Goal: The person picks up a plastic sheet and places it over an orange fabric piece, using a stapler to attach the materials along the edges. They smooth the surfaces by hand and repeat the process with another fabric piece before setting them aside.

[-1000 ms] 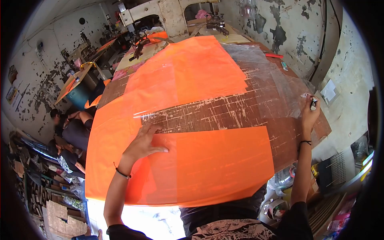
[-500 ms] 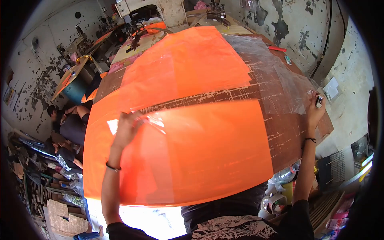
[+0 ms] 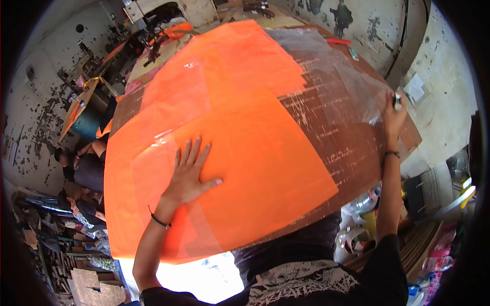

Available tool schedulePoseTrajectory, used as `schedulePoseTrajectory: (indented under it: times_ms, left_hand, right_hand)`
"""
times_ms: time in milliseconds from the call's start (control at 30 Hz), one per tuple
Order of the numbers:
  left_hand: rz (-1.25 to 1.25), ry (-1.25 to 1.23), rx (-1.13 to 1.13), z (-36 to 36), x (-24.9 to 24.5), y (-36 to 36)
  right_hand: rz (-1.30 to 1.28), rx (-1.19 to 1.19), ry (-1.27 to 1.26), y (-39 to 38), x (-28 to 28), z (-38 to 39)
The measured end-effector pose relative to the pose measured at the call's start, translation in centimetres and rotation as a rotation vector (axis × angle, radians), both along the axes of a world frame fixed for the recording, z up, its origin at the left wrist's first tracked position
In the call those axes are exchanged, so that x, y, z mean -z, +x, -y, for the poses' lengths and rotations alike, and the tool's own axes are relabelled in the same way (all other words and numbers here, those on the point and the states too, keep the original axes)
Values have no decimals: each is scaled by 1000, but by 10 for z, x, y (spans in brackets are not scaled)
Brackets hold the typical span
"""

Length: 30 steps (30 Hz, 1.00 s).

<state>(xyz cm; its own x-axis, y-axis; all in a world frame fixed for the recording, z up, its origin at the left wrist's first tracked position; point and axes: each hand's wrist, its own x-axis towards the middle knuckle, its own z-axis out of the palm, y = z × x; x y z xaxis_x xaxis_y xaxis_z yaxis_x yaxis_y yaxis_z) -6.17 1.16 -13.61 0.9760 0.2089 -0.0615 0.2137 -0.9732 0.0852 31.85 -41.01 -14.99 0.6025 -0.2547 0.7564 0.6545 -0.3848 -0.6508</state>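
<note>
My left hand lies flat with its fingers spread on an orange sheet at the near side of the table. A clear plastic strip runs along that sheet, beside and under my hand. At the table's right edge, my right hand is closed around a small black-and-silver object, partly hidden by the fingers. Clear plastic film lies against that hand. Farther back, another orange sheet with a clear strip lies partly under the near one.
The scratched brown tabletop shows on the right. Near its far edge lie a red strip and a small green item. A sewing machine stands at the back. Two people sit low at the left.
My left hand has let go of the plastic and now presses flat on the orange sheet. The near sheet has turned and shifted up over the far one. My right hand keeps its hold.
</note>
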Motion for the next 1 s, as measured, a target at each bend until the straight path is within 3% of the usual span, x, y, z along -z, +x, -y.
schedulePoseTrajectory:
  times_ms: [100, 167, 233, 333, 400, 467, 533, 633, 733, 833, 1000]
  left_hand:
    - [-30, 5, 90, 4, -2, 4]
    - [-4, -13, 160, 10, -7, 4]
    - [43, -62, 247, 18, -8, -1]
    - [96, -293, 273, 9, -12, -4]
    - [280, -403, 107, 15, -20, -3]
    - [432, -482, 55, 24, -27, 1]
    - [541, -532, 118, 32, -37, 13]
    - [401, -617, 293, 49, -53, 36]
    - [186, -306, 503, 66, -40, 63]
    - [102, -54, 458, 70, -3, 70]
    - [83, -23, 488, 62, 8, 87]
  right_hand:
    - [127, -114, -41, -3, -26, -17]
    - [187, -358, -32, -32, -51, -50]
    - [321, -495, -471, -86, -80, -83]
    - [305, -924, -1120, -147, -91, -124]
    - [224, -1227, -1200, -175, -70, -143]
    - [734, -1167, -1260, -191, -46, -148]
    - [641, -1220, -1248, -210, -18, -142]
    - [657, -1282, -1266, -229, -19, -128]
    - [651, -1263, -1319, -240, -25, -114]
    - [561, -1145, -1370, -245, -21, -92]
    - [198, -980, -1140, -249, -14, -59]
